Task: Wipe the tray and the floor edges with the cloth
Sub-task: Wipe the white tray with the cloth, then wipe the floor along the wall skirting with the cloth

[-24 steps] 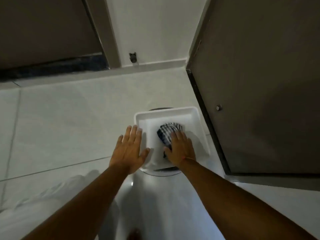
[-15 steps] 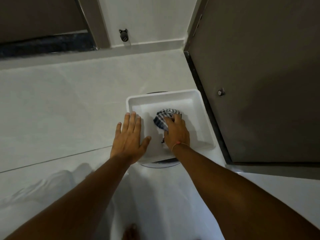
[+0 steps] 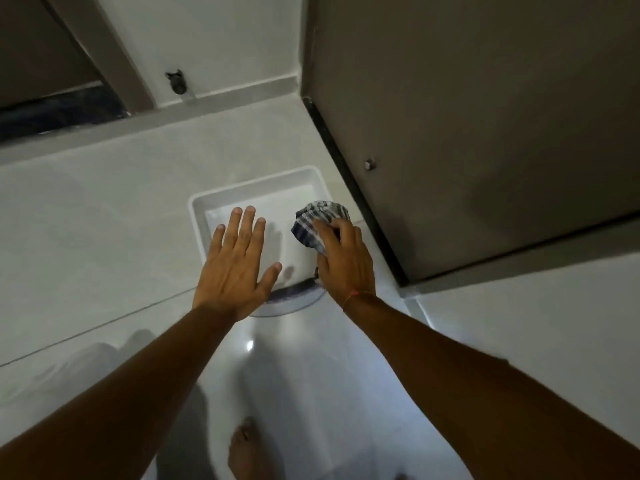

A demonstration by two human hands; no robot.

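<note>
A white square tray (image 3: 249, 188) lies on the pale tiled floor, on top of a round dark-rimmed disc (image 3: 291, 303). My left hand (image 3: 239, 261) is flat with its fingers spread, over the tray's near-left side. My right hand (image 3: 343, 261) grips a bunched blue-and-white checked cloth (image 3: 320, 220) at the tray's right side, close to the door's dark bottom edge. The tray's right rim is hidden by the cloth and hand.
A grey-brown door (image 3: 467, 116) with a small round metal stud (image 3: 370, 164) stands right of the tray. A skirting strip (image 3: 138, 123) runs along the back wall, with a black door stopper (image 3: 178, 83) above it. My bare foot (image 3: 247, 448) is below.
My right hand has slid the cloth from the tray's middle to its right side. My left hand has shifted from the tray's left rim further over its inside. The view has tilted.
</note>
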